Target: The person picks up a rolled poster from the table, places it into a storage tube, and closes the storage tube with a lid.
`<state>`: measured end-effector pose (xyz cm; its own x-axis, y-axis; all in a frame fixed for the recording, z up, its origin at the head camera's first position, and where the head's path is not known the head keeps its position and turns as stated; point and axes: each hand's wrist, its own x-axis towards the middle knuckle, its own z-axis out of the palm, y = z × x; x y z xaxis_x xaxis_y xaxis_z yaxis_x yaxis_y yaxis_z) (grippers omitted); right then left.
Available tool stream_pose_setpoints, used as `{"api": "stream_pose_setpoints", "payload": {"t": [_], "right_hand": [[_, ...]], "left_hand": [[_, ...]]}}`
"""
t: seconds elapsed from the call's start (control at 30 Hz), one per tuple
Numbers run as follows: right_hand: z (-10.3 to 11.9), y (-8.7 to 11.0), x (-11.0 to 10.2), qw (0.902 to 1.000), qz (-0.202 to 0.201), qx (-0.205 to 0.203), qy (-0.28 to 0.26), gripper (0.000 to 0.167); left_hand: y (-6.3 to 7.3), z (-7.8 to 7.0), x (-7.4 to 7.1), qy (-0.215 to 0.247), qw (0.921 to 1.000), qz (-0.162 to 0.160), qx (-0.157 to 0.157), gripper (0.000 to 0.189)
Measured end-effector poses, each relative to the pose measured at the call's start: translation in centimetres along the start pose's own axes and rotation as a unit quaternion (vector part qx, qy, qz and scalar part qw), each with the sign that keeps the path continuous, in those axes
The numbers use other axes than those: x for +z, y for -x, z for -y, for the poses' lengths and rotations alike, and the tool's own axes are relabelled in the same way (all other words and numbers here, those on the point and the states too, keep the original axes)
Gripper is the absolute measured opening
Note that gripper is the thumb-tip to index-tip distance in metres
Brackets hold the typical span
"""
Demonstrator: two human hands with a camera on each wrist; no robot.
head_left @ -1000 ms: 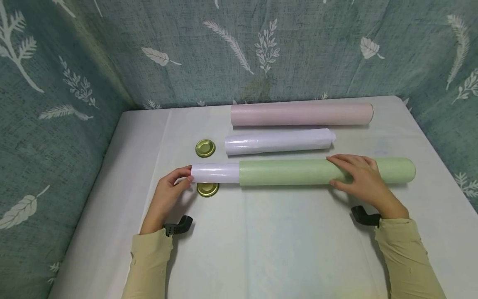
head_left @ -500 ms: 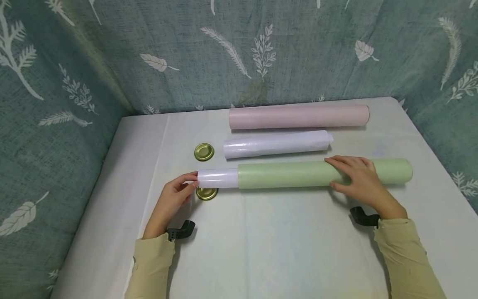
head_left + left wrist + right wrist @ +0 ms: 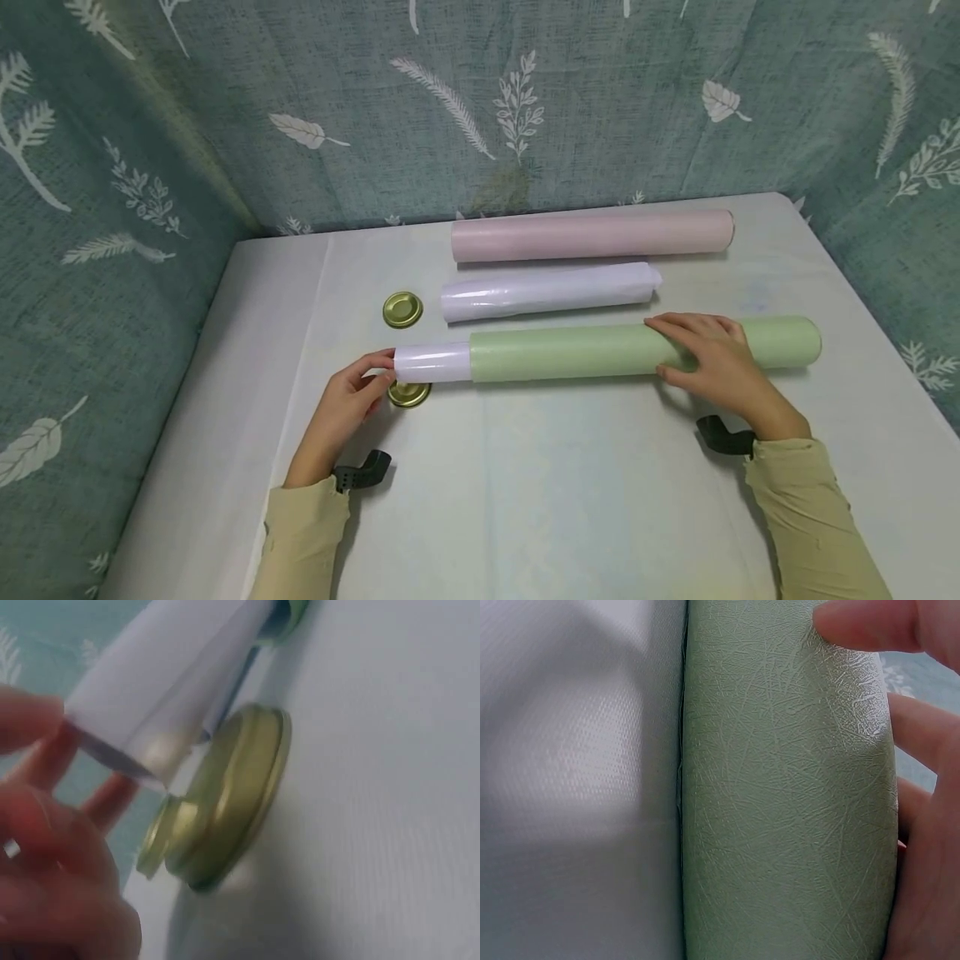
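A glossy white roll (image 3: 435,363) sticks out of the left end of a long pale green roll (image 3: 555,353). My left hand (image 3: 347,410) holds the white roll's outer end at its rim, with the fingertips right on the edge. In the left wrist view, the white roll (image 3: 161,679) shows a hollow, slightly loose end. My right hand (image 3: 716,367) grips the green roll towards its right end, thumb on the near side and fingers over the far side. The right wrist view shows the creased-texture surface of the green roll (image 3: 780,787).
Behind lie a second white roll (image 3: 551,292) and a pink roll (image 3: 592,236), both lengthwise. One gold jar lid (image 3: 402,309) lies at the back left; another lid (image 3: 408,396) is partly covered by the white roll. A patterned curtain (image 3: 375,108) rises behind the white table (image 3: 562,500).
The white roll has slid rightward into the green roll, so a shorter length shows. My left hand has moved slightly right with it; the right hand keeps its grip.
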<state>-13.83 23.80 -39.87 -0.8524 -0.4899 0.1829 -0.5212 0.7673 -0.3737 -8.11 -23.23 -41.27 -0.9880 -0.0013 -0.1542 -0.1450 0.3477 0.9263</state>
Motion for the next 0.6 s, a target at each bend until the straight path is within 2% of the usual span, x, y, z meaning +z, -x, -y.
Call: {"api": "stream_pose_setpoints", "payload": {"t": [0.17,0.3,0.6], "right_hand": [[-0.08,0.05,0.14,1.0000,-0.004,0.001,0.002,0.060],[-0.07,0.17,0.21,1.0000,-0.005,0.001,0.004,0.060],[-0.14,0.06,0.13,0.9999,-0.011,-0.006,0.009,0.059]], "left_hand": [[0.25,-0.45,0.37,-0.010,0.9995,-0.015,-0.025,0.030],[0.33,-0.57,0.49,-0.022,0.9991,-0.018,-0.032,0.034],[0.22,-0.56,0.70,-0.027,0.9994,0.016,-0.014,0.040]]}}
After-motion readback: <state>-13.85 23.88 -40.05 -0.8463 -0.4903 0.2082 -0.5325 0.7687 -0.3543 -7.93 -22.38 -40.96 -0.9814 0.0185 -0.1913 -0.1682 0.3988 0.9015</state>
